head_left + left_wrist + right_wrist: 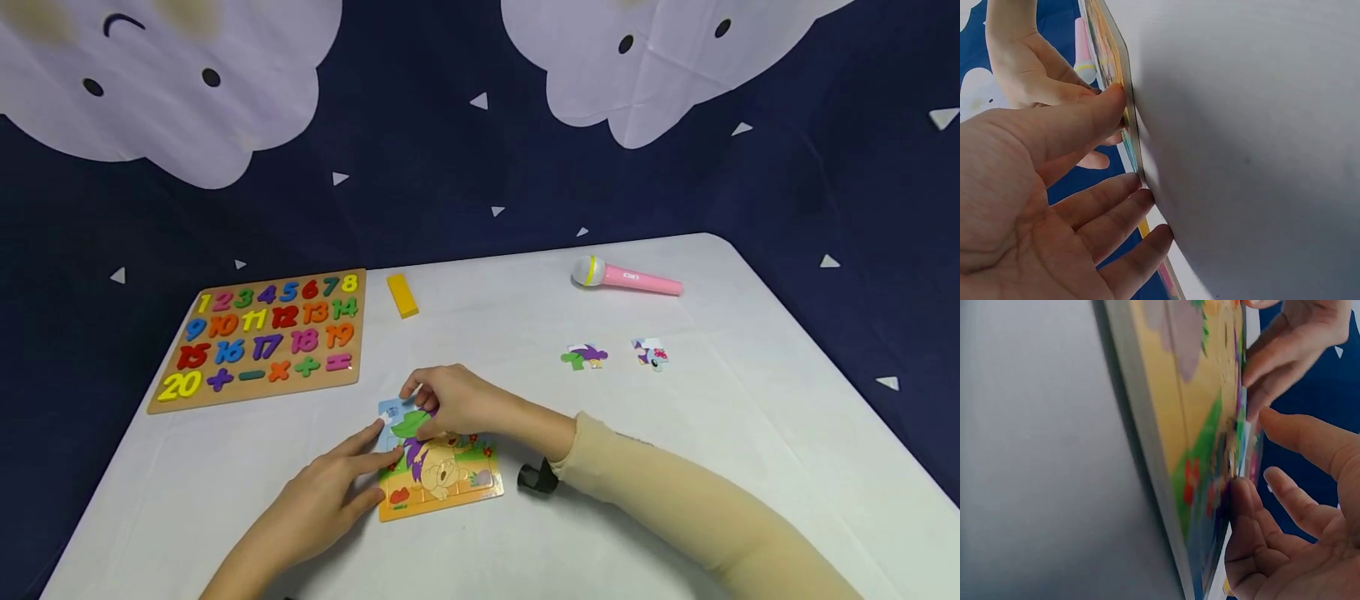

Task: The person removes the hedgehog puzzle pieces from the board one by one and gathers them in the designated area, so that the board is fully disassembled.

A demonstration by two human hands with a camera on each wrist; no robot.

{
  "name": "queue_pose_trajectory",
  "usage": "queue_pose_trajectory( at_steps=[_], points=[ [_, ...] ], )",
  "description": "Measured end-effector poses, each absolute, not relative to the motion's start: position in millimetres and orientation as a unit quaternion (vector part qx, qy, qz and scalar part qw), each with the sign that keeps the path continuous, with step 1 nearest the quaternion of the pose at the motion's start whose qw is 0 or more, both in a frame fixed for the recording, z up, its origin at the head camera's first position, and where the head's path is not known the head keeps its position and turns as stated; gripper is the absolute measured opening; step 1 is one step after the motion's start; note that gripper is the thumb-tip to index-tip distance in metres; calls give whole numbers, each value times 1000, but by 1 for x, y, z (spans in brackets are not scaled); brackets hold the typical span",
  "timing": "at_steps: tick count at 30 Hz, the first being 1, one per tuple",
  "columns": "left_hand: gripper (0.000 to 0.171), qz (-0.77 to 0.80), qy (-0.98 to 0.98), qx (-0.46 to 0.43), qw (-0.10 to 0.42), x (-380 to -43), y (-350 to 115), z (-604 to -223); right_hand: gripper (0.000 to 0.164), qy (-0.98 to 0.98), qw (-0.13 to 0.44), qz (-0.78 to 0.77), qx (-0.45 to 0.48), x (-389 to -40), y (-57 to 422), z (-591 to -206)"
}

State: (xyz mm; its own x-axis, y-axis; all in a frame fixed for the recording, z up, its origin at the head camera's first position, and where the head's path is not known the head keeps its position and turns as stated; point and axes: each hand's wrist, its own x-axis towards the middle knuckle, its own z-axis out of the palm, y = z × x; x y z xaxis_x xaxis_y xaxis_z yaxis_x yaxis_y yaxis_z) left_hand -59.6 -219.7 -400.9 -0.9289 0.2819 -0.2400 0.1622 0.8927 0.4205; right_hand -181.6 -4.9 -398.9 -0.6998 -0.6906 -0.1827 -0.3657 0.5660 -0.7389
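Note:
A jigsaw puzzle board (480, 493) with a cartoon animal picture lies flat on the table. My left hand (324, 492) rests along its left side, fingers fairly straight; the thumb (1107, 109) touches the board's edge in the left wrist view. Over the board's upper part, my right hand (461, 400) has its thumb and fingers bent around a puzzle piece with green and purple on it, partly hidden by the fingers. Two loose puzzle pieces lie to the right: one green and purple piece (585, 356) and one light blue piece (651, 353).
A wooden number board (255, 392) stands at the back left, with a yellow block (402, 296) beside it. A pink toy microphone (637, 280) lies at the back right. A black object (537, 477) sits by my right wrist. Dark patterned cloth (420, 167) hangs behind the table.

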Motion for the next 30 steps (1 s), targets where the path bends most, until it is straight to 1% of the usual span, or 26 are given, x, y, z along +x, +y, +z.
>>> queue_pose_trajectory(
  at_steps=[8, 14, 22, 30],
  points=[
    [48, 196, 963, 113, 149, -60, -219, -398, 47, 862, 226, -362, -275, -175, -10, -401],
    [48, 201, 962, 122, 138, -60, -220, -399, 49, 855, 241, -398, -229, -170, -10, -399],
    [47, 198, 963, 125, 137, -60, -220, -398, 41, 815, 266, -486, -173, -173, -5, -402],
    [47, 193, 963, 124, 140, -61, -220, -397, 42, 789, 284, -524, -153, -176, -3, -405]
  ],
)
